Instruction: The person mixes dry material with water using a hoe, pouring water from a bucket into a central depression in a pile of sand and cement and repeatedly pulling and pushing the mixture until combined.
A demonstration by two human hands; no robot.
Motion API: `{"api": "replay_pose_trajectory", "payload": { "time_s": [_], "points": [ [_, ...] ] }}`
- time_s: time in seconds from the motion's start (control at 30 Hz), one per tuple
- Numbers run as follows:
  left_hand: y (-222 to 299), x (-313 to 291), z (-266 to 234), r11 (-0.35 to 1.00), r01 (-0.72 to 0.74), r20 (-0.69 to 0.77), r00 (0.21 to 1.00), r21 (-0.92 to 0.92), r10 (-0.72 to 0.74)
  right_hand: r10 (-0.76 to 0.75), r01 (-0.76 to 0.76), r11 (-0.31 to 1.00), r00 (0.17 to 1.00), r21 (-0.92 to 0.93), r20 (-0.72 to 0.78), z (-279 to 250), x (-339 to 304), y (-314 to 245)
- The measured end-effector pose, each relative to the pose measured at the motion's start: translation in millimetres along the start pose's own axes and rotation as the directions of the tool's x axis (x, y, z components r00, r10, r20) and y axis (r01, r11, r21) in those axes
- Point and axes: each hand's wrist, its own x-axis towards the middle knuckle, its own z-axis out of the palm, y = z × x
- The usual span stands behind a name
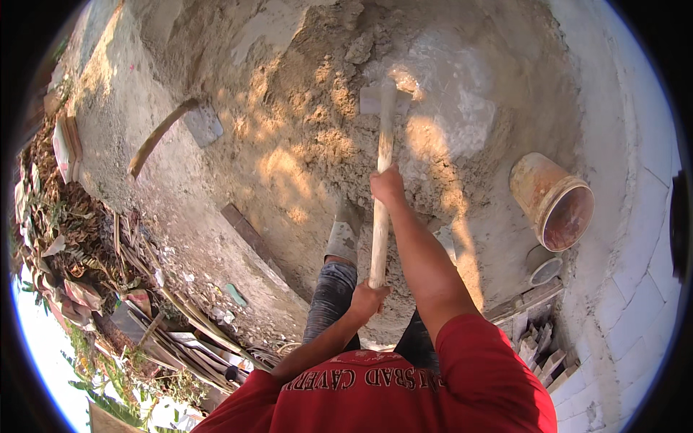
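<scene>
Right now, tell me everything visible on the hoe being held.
The hoe has a long, pale handle, apparently wood, and a broad, flat, greyish blade set crosswise at the far end. It points away from the person, slightly rightward. The right hand grips partway along; the left hand grips the near end. The blade is at the wet patch's left edge; whether it touches the mix is unclear.

Head camera looks down past red shirt (pixel 325 411); hands (pixel 390 186) fairly close, muddy ground (pixel 289 137) farther below; wide, round view
</scene>
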Motion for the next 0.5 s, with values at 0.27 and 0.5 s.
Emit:
{"api": "replay_pose_trajectory", "payload": {
  "time_s": [0.27, 0.5],
  "points": [
    [-106.0, -87.4, 5.3, 0.964, 0.174, 0.002, 0.984, 0.200, -0.178, 0.263, -0.306, 0.923, 0.944, 0.232, 0.198, 2.9, -153.1, 109.7],
    [-11.2, 15.9, 10.1, 0.901, -0.226, 0.025, 0.972, 0.369, 0.234, -0.039, 0.076, 0.975, 0.984, 0.211, -0.173, -79.7, -46.9, -10.8]
  ]
}}
